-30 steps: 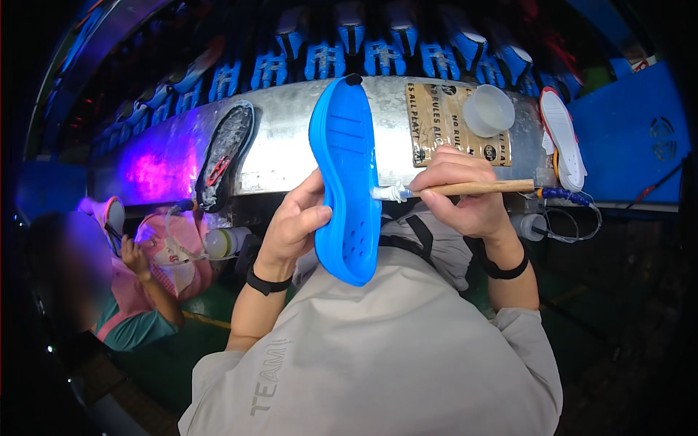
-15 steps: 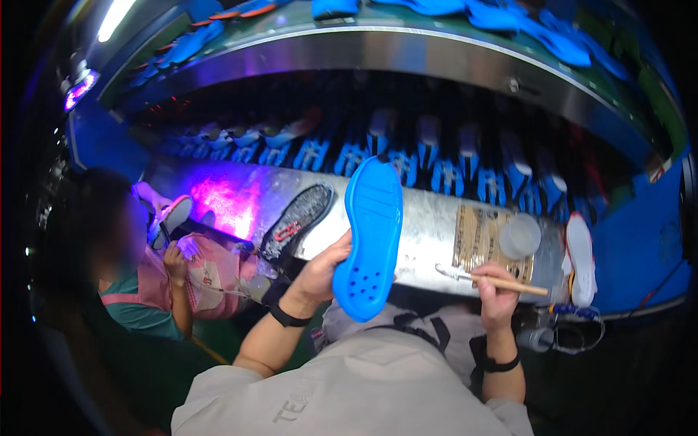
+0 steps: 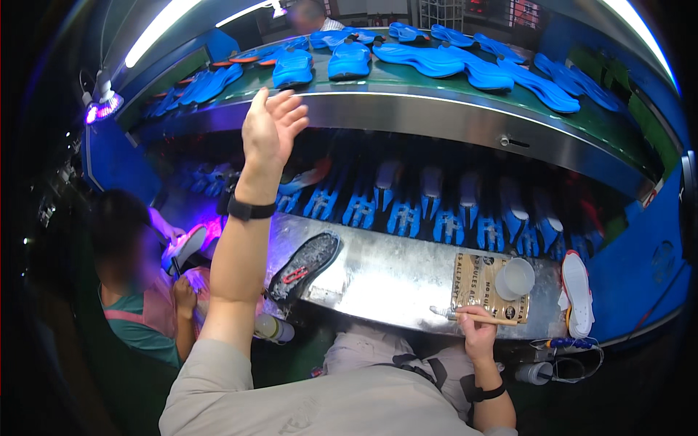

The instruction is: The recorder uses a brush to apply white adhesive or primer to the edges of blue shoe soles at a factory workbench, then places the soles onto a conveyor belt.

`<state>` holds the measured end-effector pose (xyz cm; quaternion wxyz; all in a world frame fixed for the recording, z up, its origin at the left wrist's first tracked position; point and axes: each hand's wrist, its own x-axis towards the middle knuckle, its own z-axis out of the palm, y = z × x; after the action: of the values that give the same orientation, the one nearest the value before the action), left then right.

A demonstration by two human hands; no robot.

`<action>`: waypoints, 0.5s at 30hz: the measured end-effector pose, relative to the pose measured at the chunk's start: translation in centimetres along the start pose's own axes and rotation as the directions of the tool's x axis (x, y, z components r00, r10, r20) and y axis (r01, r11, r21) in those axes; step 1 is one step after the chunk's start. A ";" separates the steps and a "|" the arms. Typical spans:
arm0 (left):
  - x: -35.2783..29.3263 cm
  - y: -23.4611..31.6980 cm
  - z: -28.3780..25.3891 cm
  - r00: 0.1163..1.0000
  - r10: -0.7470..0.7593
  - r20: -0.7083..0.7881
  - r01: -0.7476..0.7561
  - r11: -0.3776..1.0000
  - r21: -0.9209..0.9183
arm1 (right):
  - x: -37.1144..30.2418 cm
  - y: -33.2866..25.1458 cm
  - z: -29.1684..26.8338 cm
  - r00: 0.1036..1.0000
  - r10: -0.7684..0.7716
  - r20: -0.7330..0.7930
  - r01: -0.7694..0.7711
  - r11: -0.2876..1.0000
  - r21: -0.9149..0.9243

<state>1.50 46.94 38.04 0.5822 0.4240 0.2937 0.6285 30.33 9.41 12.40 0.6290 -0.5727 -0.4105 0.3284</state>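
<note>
My left hand is raised high with its fingers spread and nothing in it, just below the front edge of the upper conveyor belt. Several blue shoe soles lie on that belt, the nearest just above my fingers. My right hand rests at the near edge of the metal bench and grips a wooden-handled brush, its bristles pointing left. A black sole lies tilted on the bench's left part.
A white cup stands on a piece of cardboard, with a white sole at the bench's right end. Blue shoe holders line the lower level. Another person works at the left under a purple lamp.
My left hand has gone up to the upper belt and no longer holds the blue sole. My view has tilted upward. My right hand has kept the brush and lowered it to the bench.
</note>
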 end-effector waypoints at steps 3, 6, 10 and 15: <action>1.7 0.6 -0.6 0.710 0.698 0.094 -0.529 0.441 0.725 | -0.1 1.1 -0.1 0.999 0.036 0.003 -0.036 0.999 -0.030; 4.9 2.0 0.1 0.629 0.666 0.402 -0.513 -0.032 0.858 | 0.4 2.7 0.1 0.999 -0.026 0.035 0.031 0.991 -0.128; 9.7 3.0 1.1 0.908 0.103 0.407 -0.418 0.147 0.896 | 0.9 5.1 0.8 0.999 -0.021 -0.042 0.014 0.985 -0.174; 17.8 1.5 -0.4 0.833 0.223 0.506 -0.551 0.422 0.720 | 1.9 5.1 1.2 0.929 -0.364 0.064 0.359 0.846 -0.394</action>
<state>1.11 64.19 42.50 0.1782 0.8072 0.3489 0.4415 30.38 12.31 7.62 0.5524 -0.6032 -0.5648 0.1097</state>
